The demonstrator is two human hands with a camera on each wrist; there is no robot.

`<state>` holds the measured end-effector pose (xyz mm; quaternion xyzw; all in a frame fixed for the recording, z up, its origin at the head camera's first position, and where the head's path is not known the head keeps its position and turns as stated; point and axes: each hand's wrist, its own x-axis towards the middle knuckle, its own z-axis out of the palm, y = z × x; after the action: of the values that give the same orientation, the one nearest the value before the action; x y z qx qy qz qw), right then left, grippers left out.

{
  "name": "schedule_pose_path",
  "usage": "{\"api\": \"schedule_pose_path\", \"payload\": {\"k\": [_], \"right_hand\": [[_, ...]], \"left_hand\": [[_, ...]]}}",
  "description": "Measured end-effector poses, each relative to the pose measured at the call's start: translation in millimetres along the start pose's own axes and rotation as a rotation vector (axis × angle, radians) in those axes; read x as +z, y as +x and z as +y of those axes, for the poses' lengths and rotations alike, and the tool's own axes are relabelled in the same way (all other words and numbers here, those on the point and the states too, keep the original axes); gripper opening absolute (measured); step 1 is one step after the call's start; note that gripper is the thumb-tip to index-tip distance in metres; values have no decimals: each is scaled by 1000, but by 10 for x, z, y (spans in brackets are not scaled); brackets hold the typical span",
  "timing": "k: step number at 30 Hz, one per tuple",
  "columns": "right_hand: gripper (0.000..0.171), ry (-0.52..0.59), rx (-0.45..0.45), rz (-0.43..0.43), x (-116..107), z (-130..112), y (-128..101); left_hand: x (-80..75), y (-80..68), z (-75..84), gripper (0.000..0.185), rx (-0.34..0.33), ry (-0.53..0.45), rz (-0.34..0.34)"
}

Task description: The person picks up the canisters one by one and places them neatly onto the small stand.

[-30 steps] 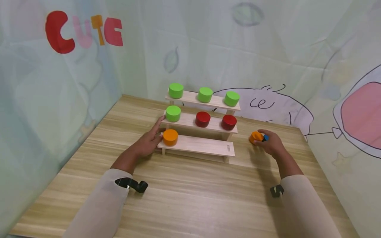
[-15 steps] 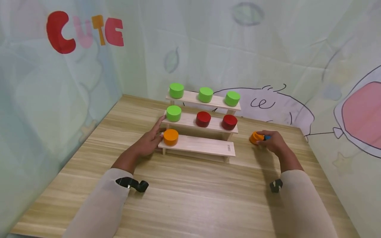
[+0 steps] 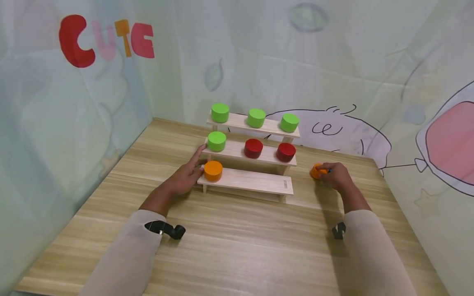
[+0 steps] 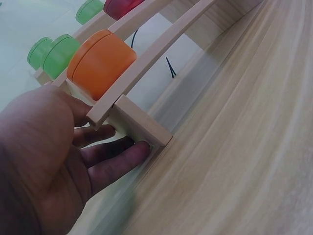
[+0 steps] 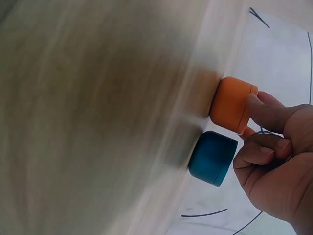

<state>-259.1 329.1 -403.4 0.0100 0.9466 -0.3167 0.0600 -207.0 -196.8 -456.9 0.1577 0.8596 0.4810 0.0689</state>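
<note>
A three-tier wooden stand (image 3: 252, 181) is on the table, with round wooden-looking cylinders on its steps. My left hand (image 3: 183, 177) rests against its left end, fingers extended along the side. In the left wrist view, fingertips (image 4: 142, 148) touch the end leg below an orange cylinder (image 4: 100, 63) on the lowest step. To the right of the stand, my right hand (image 3: 338, 176) pinches a second orange cylinder (image 5: 232, 104) between thumb and fingers, its base at the tabletop. A blue cylinder (image 5: 213, 157) stands close beside it, mostly hidden by the hand in the head view.
Green cylinders (image 3: 256, 118) line the top step. The middle step carries a green cylinder (image 3: 216, 141) and two red cylinders (image 3: 253, 148). Printed curtains (image 3: 240, 53) rise behind and beside the wooden table (image 3: 237, 250).
My right hand has shifted slightly over the orange cylinder, its fingers closing further on it and covering more of the blue one. My left hand stays against the stand.
</note>
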Motion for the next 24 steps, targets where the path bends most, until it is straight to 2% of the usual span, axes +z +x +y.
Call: {"api": "schedule_pose_path", "payload": {"k": [6, 19, 24], "right_hand": [[41, -20, -9, 26, 23, 17, -4], [35, -148, -116, 128, 84, 54, -23], [35, -178, -113, 153, 97, 48, -26]], "left_hand": [[-10, -1, 5, 75, 7, 7, 1], [-1, 0, 34, 76, -1, 10, -4], [-7, -6, 30, 76, 12, 3, -6]]}}
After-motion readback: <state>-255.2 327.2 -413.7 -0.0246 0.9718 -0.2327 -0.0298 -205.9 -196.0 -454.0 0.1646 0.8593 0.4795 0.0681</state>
